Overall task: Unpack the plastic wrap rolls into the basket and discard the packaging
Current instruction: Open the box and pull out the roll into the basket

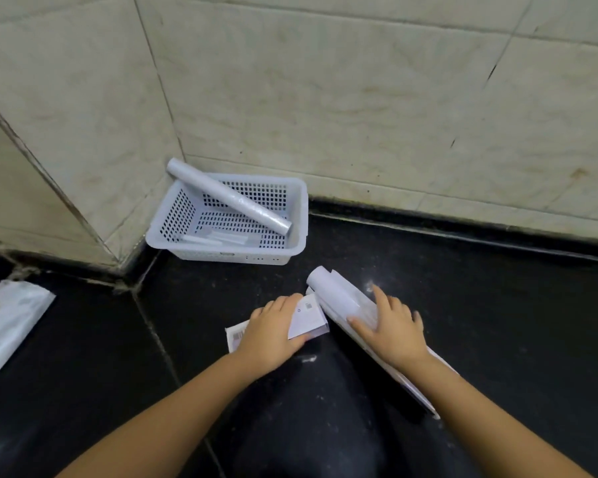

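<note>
A white perforated basket [296, 215] stands in the corner of the black counter. One plastic wrap roll [227, 196] leans across it, its upper end over the back left rim. Small white pieces lie on the basket floor. My left hand [273, 331] grips flat printed packaging [308, 317] on the counter. My right hand [392, 327] rests with fingers spread on a long box, from whose far end a second white roll [330, 293] sticks out.
Beige tiled walls meet behind the basket. A white plastic packet [9, 322] lies at the left edge of the counter. The dark counter [497, 305] stretches out to the right of my hands.
</note>
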`<state>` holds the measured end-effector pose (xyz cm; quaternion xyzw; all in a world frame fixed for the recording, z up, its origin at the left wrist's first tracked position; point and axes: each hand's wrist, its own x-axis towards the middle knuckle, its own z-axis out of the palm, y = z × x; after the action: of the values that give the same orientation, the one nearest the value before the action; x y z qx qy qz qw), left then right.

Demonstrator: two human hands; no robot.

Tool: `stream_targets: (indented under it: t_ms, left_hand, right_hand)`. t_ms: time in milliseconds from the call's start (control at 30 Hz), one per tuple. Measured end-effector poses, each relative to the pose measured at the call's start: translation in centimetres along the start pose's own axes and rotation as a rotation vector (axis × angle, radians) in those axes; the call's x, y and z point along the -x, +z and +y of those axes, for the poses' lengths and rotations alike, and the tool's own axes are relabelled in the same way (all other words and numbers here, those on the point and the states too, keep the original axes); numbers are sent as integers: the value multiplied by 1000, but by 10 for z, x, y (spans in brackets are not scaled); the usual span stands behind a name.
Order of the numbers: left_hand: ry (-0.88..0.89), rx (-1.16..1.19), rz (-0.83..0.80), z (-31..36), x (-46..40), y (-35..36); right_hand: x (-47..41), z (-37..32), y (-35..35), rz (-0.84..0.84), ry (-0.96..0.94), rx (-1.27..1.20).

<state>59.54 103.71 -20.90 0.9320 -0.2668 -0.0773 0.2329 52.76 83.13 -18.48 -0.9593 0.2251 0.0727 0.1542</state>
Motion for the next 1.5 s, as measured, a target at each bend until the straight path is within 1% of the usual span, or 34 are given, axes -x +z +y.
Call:
stream_targets:
  t_ms: [33, 67, 167, 233, 333, 467, 567, 667, 767, 900, 933, 1033, 1067, 1133, 1267, 1433, 1500]
  left_hand:
    - [47, 38, 36, 3, 1, -6]
    - [87, 64, 71, 7, 2, -12]
    - [144, 74, 170, 17, 7, -29]
    - [170, 54, 227, 22, 12, -38]
    - [221, -3, 273, 29, 19, -51]
    - [289, -69, 266, 37, 26, -59]
    - [336, -104, 245, 46, 27, -63]
    - [356, -114, 238, 54, 22, -71]
    - [338, -94, 204, 56, 15, -79]
    - [263, 38, 200, 53, 12, -87]
    - [258, 31, 204, 54, 12, -88]
    - [258, -40, 226, 62, 12, -86]
    - [250, -53, 238, 65, 11, -85]
    - [237, -62, 245, 68, 10, -87]
    - [243, -63, 239, 66, 7, -95]
    - [254, 2, 235, 68, -2, -105]
    - [261, 41, 235, 67, -3, -108]
  right_hand:
    - [0, -10, -8, 39, -44, -85]
    - [0, -20, -18, 22, -81, -210]
    - [3, -42, -43, -247, -127, -566]
    - [7, -45, -55, -328, -172, -652]
    - [12, -40, -65, -384, -240, -699]
    - [17, -33, -71, -456, -263, -734]
    - [20, -31, -75, -456, -293, -714]
    - [18, -29, -83, -448, -346, -746]
    - [13, -24, -95, -476, -383, -825]
    - [6, -11, -107, -478, -344, -1027]
    - [7, -10, -108, -469, -354, -1025]
    - [14, -19, -107, -383, -443, -825]
    - [16, -24, -106, -353, -456, -801]
    - [17, -30, -108, -330, -450, -807]
    - [17, -33, -115, -361, -471, -814]
    - [11, -31, -124, -390, -510, -890]
    - [7, -27, -126, -401, -495, -974]
